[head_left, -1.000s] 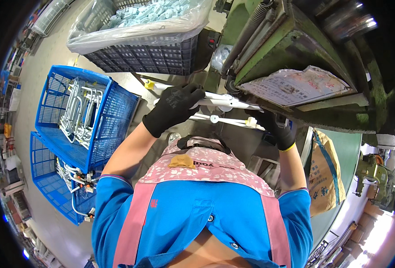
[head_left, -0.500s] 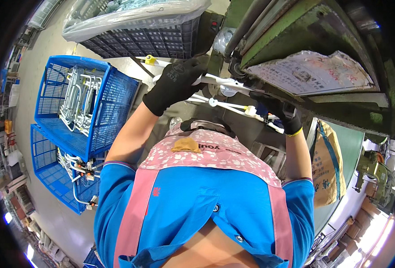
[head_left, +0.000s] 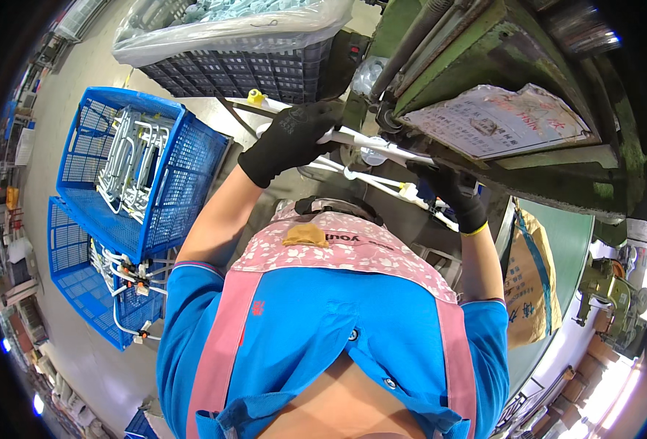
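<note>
My left hand (head_left: 291, 140), in a black glove, is closed around a white tubular frame (head_left: 383, 148) below the green machine. The frame's bar runs rightward from that grip to my right hand (head_left: 451, 194), also black-gloved, whose fingers curl at the bar's right end. A clear round piece (head_left: 372, 152) sits at the bar's middle, beneath the machine's head. Nearer to me runs a second white bar (head_left: 367, 177) with a pale yellow fitting (head_left: 408, 192). Part of the frame is hidden behind both gloves.
The green machine (head_left: 477, 69), bearing a worn paper sign (head_left: 499, 121), overhangs my right hand. A black crate (head_left: 243, 77) lined with plastic holds pale blue parts. Two blue baskets (head_left: 192, 157) of white tube frames stand left. A tan sack (head_left: 534, 278) leans at the right.
My right hand and the bar's right end have dropped slightly toward me. My left hand keeps its grip. The whole view has shifted a little.
</note>
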The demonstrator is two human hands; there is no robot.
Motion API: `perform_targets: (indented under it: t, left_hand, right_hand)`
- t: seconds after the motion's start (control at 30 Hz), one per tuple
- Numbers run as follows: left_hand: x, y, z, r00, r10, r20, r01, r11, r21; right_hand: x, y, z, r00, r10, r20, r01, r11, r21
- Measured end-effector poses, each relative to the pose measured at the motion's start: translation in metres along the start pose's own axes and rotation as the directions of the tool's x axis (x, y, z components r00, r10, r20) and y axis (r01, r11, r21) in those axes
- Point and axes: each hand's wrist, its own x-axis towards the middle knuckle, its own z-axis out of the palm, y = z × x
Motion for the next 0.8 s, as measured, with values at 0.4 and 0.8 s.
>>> perform_targets:
  t: [0.4,0.8]
  left_hand:
    - [-0.001,-0.006,-0.002,0.997,-0.026,0.074,0.026,1.0,0.005]
    - [-0.011,0.004,0.002,0.941,-0.087,-0.328,0.071,0.996,-0.063]
  right_hand:
    - [0.011,0.035,0.031,0.93,-0.28,-0.239,0.261,0.959,-0.109]
    - [0.006,0.029,0.045,0.958,-0.174,-0.226,0.192,0.98,0.058]
